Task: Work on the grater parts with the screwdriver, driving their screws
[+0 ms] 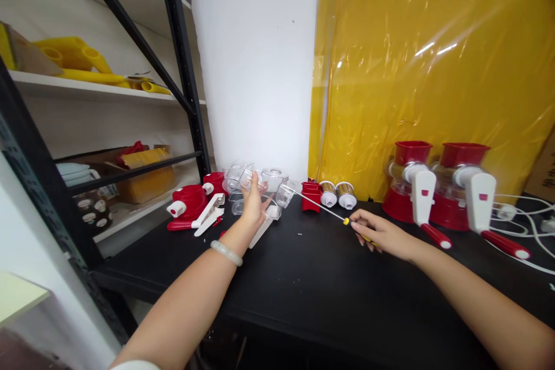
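My right hand grips the yellow handle of a long thin screwdriver. Its shaft slants up and left, with the tip by a clear plastic cup-shaped part. My left hand, a pale bangle on its wrist, is closed around a clear plastic housing, partly hidden by the fingers. More clear housings stand behind it. Below that hand lies a white crank arm. A red grater part and two drum graters, a left one and a right one, stand right of the screwdriver tip.
Red bases and white crank handles lie at the left of the black table. Two assembled rotary graters stand at the right, one beside another, near white cables. A black-framed shelf rises on the left.
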`<state>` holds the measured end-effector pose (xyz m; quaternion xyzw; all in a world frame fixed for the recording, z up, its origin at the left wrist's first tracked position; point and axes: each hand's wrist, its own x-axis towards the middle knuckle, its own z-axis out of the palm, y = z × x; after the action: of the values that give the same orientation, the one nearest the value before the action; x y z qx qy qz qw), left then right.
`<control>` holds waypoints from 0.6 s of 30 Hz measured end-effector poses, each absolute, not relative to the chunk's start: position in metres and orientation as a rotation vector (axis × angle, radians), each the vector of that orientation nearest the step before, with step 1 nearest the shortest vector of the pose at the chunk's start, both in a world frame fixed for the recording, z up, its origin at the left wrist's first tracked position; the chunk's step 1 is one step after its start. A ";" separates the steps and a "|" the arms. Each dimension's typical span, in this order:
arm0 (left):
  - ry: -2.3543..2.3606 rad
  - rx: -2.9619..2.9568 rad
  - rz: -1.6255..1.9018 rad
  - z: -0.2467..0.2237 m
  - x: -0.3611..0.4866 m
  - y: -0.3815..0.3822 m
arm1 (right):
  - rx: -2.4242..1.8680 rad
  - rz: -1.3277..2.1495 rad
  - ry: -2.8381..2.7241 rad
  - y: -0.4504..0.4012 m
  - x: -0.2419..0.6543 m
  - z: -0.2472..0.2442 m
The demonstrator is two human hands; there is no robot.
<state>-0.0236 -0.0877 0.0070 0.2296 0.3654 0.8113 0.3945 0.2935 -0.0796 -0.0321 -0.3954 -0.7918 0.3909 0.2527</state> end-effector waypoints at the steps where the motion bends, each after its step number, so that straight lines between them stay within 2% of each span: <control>1: 0.920 0.583 2.066 0.007 -0.024 -0.087 | -1.073 1.052 -2.165 -0.079 0.294 -0.032; 6: 0.929 0.577 2.066 0.006 -0.025 -0.085 | -1.047 0.857 -2.238 -0.077 0.294 -0.032; 11: 0.922 0.593 2.064 0.007 -0.024 -0.086 | -1.145 0.966 -2.170 -0.082 0.291 -0.031; 18: 0.913 0.557 2.077 0.008 -0.025 -0.088 | -1.036 1.089 -2.142 -0.079 0.292 -0.031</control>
<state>-0.0247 -0.0880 0.0082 0.2192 0.3597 0.8178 0.3921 0.2924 -0.0795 -0.0309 -0.3822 -0.7905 0.4020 0.2597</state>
